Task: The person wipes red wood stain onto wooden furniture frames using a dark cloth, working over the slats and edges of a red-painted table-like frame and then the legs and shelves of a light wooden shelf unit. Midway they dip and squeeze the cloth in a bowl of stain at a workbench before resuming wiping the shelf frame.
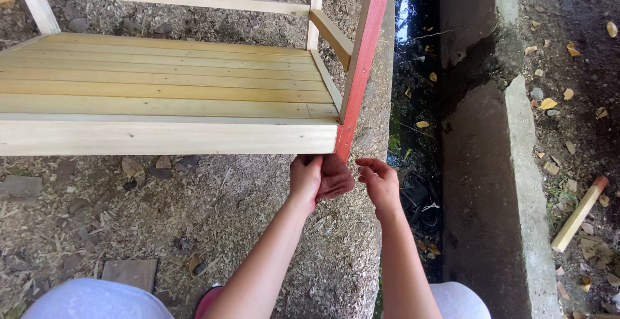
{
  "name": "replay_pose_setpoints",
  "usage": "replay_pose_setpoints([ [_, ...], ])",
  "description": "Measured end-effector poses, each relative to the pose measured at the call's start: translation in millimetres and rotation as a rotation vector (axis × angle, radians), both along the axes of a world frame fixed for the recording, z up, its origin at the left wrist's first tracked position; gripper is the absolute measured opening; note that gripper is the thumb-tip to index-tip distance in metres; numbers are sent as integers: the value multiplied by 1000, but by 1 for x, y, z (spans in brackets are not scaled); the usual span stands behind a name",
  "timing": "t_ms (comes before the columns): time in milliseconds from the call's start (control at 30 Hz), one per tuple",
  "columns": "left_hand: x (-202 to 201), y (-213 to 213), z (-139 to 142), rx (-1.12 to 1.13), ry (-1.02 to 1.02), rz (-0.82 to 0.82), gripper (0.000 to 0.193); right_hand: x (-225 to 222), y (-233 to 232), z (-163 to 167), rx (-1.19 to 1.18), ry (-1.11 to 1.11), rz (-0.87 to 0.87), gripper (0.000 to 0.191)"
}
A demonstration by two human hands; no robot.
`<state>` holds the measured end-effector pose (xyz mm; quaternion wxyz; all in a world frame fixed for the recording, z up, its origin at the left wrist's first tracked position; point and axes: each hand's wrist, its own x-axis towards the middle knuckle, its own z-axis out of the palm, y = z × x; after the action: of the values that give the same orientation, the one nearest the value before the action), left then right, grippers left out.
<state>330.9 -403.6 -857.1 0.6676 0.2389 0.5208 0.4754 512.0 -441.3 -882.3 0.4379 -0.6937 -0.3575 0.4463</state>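
Red-brown cloth (334, 177) at frame centre, bunched in left hand (305, 178), fingers clenched on it, just under the red post (363, 61) of the bench (161, 93). Right hand (380, 183) beside, fingers loose, holding nothing. Best wiped along the post's grain, steady pressure.

Red post (363, 54) — reddish-brown cloth (334, 177).

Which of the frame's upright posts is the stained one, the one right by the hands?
The near right corner post: it is red, the other uprights bare pale wood. The left hand presses a reddish cloth at its foot; the right hand hovers beside it.
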Motion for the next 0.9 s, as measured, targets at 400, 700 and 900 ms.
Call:
replay_pose_setpoints([
  [400,-5,-63,-37,-299,398,-265,51,16,-12,-9,10,43,-33,24],
  [700,-9,-3,-16,81,126,48,34,10,-12,-16,-49,89,-76,25],
  [900,-11,-32,-14,-119,487,-246,32,0,-19,-22,-29,80,-20,24],
])
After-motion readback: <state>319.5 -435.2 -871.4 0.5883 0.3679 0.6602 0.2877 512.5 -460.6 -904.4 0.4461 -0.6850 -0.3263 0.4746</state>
